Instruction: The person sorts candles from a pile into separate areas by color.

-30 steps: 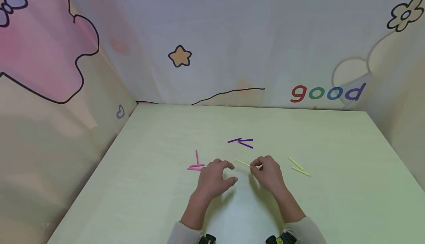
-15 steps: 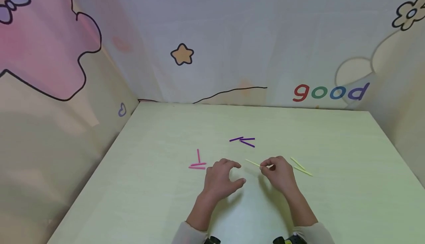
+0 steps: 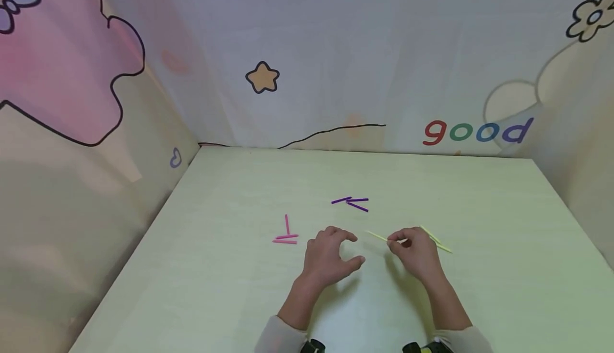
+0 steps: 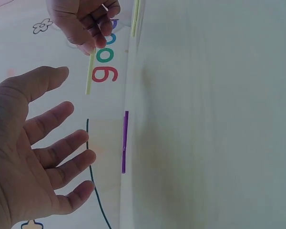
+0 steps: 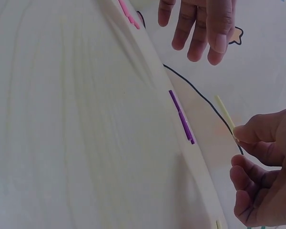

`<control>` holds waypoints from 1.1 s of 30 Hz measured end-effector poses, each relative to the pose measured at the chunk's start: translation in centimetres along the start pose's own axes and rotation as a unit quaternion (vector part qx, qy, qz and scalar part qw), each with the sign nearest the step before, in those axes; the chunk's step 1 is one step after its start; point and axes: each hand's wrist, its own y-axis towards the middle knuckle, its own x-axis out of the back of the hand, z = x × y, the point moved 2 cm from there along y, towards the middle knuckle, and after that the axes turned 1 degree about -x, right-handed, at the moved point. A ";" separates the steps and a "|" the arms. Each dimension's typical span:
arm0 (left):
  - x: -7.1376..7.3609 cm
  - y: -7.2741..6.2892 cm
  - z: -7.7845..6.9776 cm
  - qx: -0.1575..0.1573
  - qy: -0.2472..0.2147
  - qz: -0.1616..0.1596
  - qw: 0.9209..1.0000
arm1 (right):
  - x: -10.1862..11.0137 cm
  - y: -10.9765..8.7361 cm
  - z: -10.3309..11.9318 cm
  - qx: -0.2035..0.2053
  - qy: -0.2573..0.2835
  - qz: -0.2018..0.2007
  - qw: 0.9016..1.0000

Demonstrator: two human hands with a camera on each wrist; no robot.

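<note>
My right hand (image 3: 416, 253) pinches one end of a thin yellow stick (image 3: 376, 235) between thumb and fingertips, and the stick's free end points left. In the right wrist view that yellow stick (image 5: 225, 110) stands out above the thumb. My left hand (image 3: 331, 257) is raised over the table with fingers spread and bent, holding nothing; the left wrist view shows its palm (image 4: 19, 176) bare. Behind my right hand lie two more yellow sticks (image 3: 430, 234), partly covered by it. Three pink sticks (image 3: 286, 237) lie left of my left hand. Three purple sticks (image 3: 357, 200) lie farther back.
The pale green table (image 3: 230, 289) runs back to a printed cloth wall (image 3: 316, 49) with a star and the word "good". More cloth (image 3: 57, 209) closes off the left side. Black wrist cameras (image 3: 313, 346) sit at both cuffs.
Both hands have shifted right across the table, the right one carrying the yellow stick toward the two lying yellow sticks. The left hand stays spread. The view has shifted slightly.
</note>
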 end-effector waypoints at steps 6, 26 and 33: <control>-0.6 0.4 -0.4 0.008 -0.012 0.012 1.000 | 0.9 0.0 -0.8 -0.005 -0.006 0.010 1.000; -2.2 1.8 -2.0 0.004 0.013 0.066 0.998 | 3.9 -0.1 -3.7 -0.038 -0.015 0.022 0.999; -3.0 2.1 -2.7 -0.007 0.021 0.078 0.997 | 5.1 -0.2 -5.3 -0.055 -0.022 0.011 0.998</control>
